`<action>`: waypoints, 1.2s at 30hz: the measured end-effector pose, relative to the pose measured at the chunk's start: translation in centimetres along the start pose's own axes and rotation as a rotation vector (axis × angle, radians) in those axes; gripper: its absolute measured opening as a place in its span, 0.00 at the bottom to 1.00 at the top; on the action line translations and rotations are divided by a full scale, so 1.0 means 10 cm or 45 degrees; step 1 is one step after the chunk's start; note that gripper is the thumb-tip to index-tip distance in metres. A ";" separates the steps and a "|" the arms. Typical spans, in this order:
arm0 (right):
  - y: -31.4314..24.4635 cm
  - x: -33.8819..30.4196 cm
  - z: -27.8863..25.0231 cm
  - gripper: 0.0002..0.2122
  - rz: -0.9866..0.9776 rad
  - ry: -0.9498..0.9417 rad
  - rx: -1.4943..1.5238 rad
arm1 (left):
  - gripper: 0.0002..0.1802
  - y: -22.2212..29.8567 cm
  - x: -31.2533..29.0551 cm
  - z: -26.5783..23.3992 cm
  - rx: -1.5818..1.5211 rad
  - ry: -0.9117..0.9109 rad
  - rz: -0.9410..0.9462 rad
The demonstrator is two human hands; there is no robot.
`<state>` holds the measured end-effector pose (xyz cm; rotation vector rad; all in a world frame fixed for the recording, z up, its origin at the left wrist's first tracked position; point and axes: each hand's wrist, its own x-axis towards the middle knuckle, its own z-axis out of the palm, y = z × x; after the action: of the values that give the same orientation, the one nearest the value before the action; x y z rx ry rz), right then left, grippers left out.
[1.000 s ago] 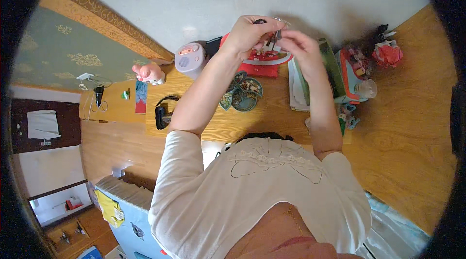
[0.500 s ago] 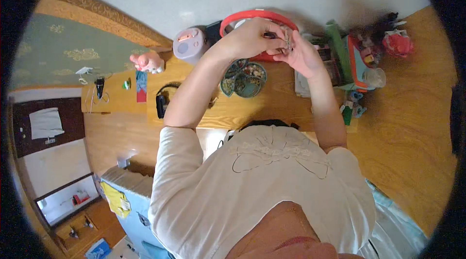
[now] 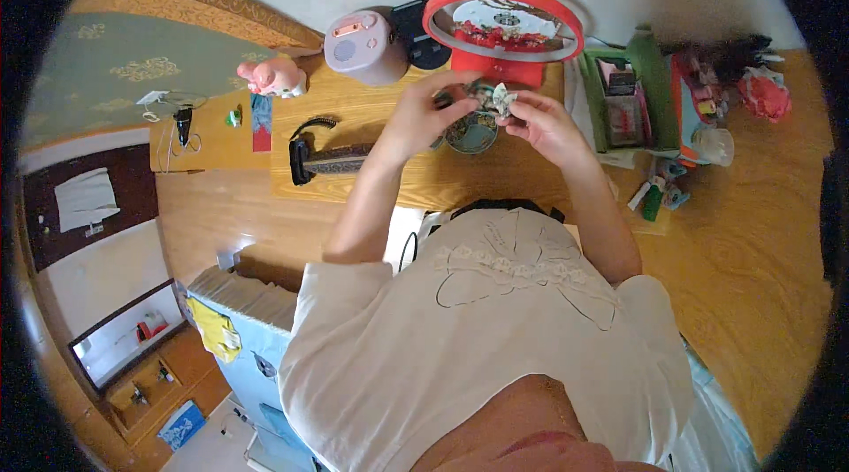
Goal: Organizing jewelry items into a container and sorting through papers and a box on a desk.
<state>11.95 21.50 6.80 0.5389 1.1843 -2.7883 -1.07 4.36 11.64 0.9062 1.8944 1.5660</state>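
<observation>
Both my hands meet above a wooden desk (image 3: pixel 371 180), pinching a small crumpled, patterned piece of paper (image 3: pixel 497 99). My left hand (image 3: pixel 424 114) grips its left side and my right hand (image 3: pixel 539 122) grips its right side. Directly under the paper sits a round dish (image 3: pixel 470 134) with a dark patterned inside. Behind my hands stands a red ring-shaped ornament (image 3: pixel 504 25) on a red base.
A pale pink round speaker (image 3: pixel 361 46) and a pink pig figure (image 3: pixel 276 76) stand at the back left. A black band-like object (image 3: pixel 309 158) lies left of my hands. A green box (image 3: pixel 632 92) of small items and colourful clutter (image 3: pixel 734 87) fill the right side.
My hands have come down and toward me from in front of the red ring, which now shows whole. The view has shifted, so the desk items sit lower in the picture.
</observation>
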 end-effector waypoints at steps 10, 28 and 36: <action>0.98 0.31 -0.02 0.11 0.348 0.321 0.069 | 0.08 -1.34 -0.64 -0.61 0.107 0.482 -0.344; 0.78 -0.18 -0.28 0.12 0.243 0.477 -0.294 | 0.30 -0.98 -0.71 0.32 1.124 -0.298 -0.547; 0.73 -0.26 -0.36 0.11 0.190 0.432 -0.293 | 0.31 -0.93 -0.64 0.53 1.117 -0.327 -0.517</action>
<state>16.81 18.70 0.41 1.0578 1.4322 -2.4566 5.45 1.77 1.33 0.9013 2.3795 0.3256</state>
